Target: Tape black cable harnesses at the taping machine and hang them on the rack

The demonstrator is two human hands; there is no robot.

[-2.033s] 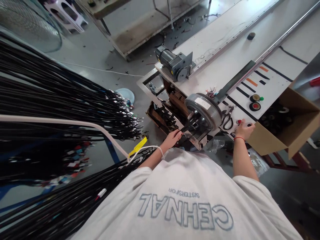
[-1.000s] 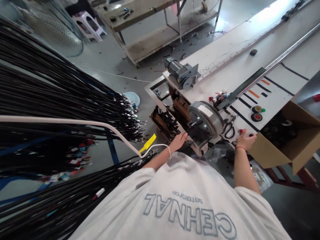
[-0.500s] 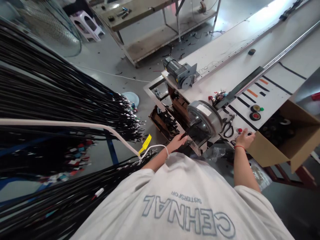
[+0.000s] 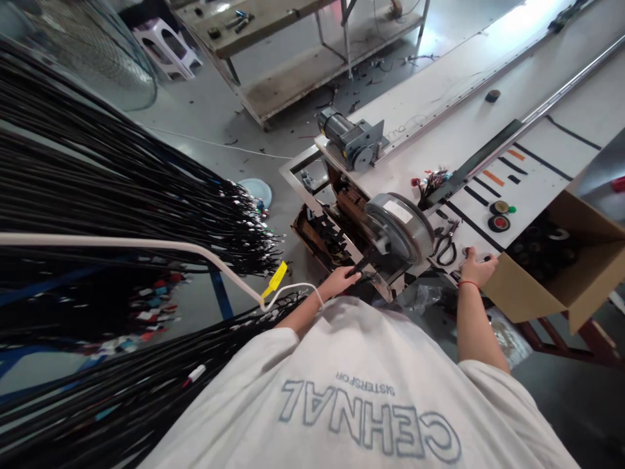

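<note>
My left hand (image 4: 340,281) is closed in a pinch on a short black cable (image 4: 360,264) at the foot of a grey metal drum (image 4: 400,228) on the machine frame. A thin white wire (image 4: 299,287) loops past that wrist, with a yellow tag (image 4: 275,279) on it. My right hand (image 4: 476,266), with a red band at the wrist, lies with fingers curled on the near edge of the white worktable (image 4: 439,140), beside a cardboard box (image 4: 517,290). What those fingers cover is hidden.
Scissors (image 4: 443,246) and two tape rolls (image 4: 499,215) lie on the table near my right hand. A grey motor (image 4: 349,140) sits behind the drum. Thick bundles of black cables (image 4: 122,195) hang over a white rail (image 4: 146,244) on my left. A bench (image 4: 293,58) and stool (image 4: 166,42) stand farther off.
The view shifts slightly. My left hand stays at the drum's base on the black cable, now drawn a little toward me. My right hand stays at the table edge.
</note>
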